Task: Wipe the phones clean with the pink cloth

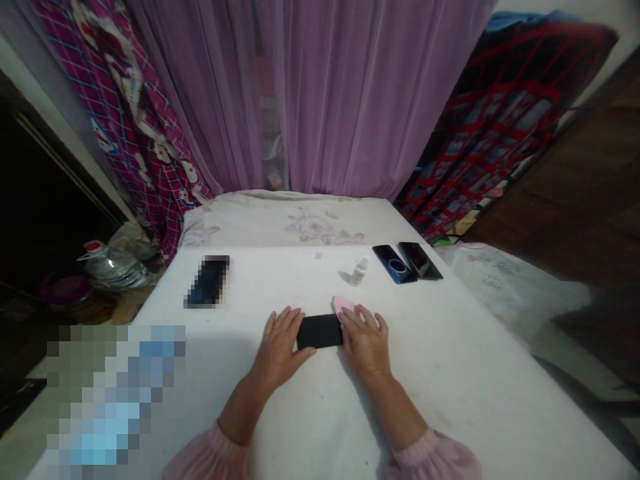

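Note:
A black phone (320, 331) lies sideways on the white-covered table, dark face up. My left hand (278, 347) grips its left end, thumb along the near edge and fingers at the far edge. At the other end, my right hand (366, 340) holds a pink cloth (342, 305) against the phone; part of the cloth is hidden under the fingers. Just beyond the right hand stands a small white spray bottle (359, 272). Farther right lie two more phones, a blue one (394, 264) and a dark one (421, 261), side by side.
A pixelated dark object (207, 283) lies at the table's left side, and a blurred bluish patch (115, 407) covers the near left edge. A large water bottle (113, 265) stands beyond the left edge. Purple curtains (345, 100) hang behind the table (310, 413).

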`<state>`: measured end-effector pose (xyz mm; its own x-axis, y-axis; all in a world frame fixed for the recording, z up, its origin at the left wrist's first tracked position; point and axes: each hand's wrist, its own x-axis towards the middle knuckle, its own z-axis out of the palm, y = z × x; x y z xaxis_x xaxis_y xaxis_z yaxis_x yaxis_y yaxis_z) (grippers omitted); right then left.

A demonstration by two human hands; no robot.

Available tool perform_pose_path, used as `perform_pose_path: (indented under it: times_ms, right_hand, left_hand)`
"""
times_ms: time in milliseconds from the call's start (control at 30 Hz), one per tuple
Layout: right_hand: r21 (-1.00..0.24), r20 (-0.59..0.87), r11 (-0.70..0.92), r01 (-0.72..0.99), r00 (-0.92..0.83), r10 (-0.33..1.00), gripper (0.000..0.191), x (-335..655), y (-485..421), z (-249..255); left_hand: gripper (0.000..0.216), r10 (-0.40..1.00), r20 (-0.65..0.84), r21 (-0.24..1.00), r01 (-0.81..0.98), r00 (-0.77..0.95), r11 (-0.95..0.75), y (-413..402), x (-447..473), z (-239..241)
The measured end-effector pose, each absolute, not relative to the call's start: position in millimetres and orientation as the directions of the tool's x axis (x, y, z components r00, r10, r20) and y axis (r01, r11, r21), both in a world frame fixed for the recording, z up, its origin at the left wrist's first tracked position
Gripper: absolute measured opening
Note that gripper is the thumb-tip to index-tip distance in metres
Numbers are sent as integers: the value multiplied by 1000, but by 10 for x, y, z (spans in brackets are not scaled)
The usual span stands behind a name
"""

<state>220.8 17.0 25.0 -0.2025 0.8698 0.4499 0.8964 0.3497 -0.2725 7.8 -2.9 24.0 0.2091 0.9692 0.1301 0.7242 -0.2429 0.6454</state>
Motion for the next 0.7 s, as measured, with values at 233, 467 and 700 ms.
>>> perform_pose_path:
  times_ms: [233, 467, 700]
  right_hand:
    - [-258, 442, 383, 887, -244, 863, 32, 1994, 145, 229]
    - [-297, 388, 405, 865, -278, 879, 31, 1873, 77, 271]
    - [-265, 403, 215, 940, -94, 910, 31, 2279, 105, 266]
  left_hand:
    - [63, 968, 111, 602, 759, 226, -246, -20, 99, 263]
    - [63, 953, 134, 423, 854, 273, -304, -30, 84, 212]
    - [62, 937, 194, 336, 878, 290, -341, -23, 65, 141]
